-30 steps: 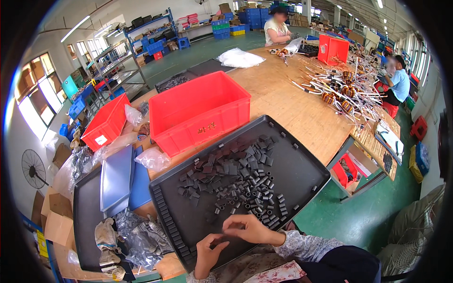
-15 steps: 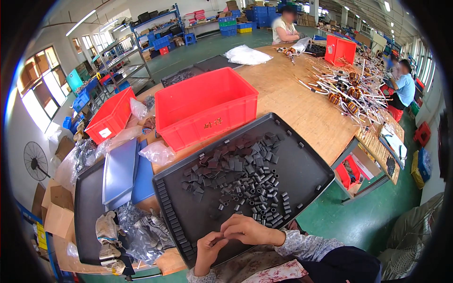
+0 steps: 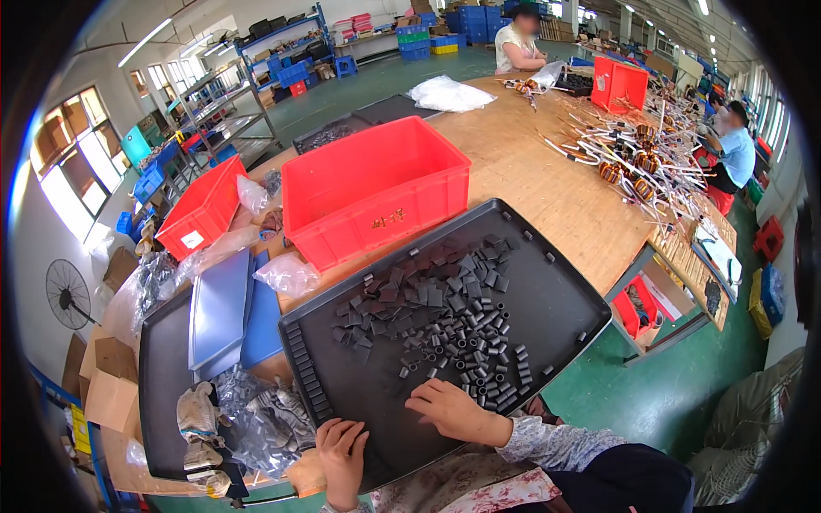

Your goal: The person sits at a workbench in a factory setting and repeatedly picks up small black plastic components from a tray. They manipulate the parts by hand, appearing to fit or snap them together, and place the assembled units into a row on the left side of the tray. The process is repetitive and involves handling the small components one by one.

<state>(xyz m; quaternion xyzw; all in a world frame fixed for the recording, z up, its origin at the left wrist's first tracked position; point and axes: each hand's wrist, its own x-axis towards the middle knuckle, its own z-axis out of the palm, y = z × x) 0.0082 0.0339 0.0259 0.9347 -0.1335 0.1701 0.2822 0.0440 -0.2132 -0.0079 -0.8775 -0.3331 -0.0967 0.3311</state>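
A large black tray (image 3: 556, 282) lies before me. On it are a heap of flat black squares (image 3: 410, 291) and many short black tubes (image 3: 479, 338). A column of black pieces (image 3: 305, 363) lines the tray's left edge. My left hand (image 3: 342, 462) is at the near end of that column, its fingers bent together at the edge; whatever they pinch is hidden. My right hand (image 3: 457, 413) hovers over the tray just nearer than the tubes, fingers loosely apart, with nothing visible in them.
A red bin (image 3: 376, 205) stands behind the tray, another red bin (image 3: 205, 214) to its left. Blue sheets (image 3: 222, 312), gloves (image 3: 201, 419) and plastic bags lie left. Wired copper coils (image 3: 633, 162) pile up at the right. Co-workers (image 3: 517, 47) sit farther off.
My hands were together over the tray's near side and have come apart. The left moved left and down to the edge; the right stayed near the tubes and its fingers loosened.
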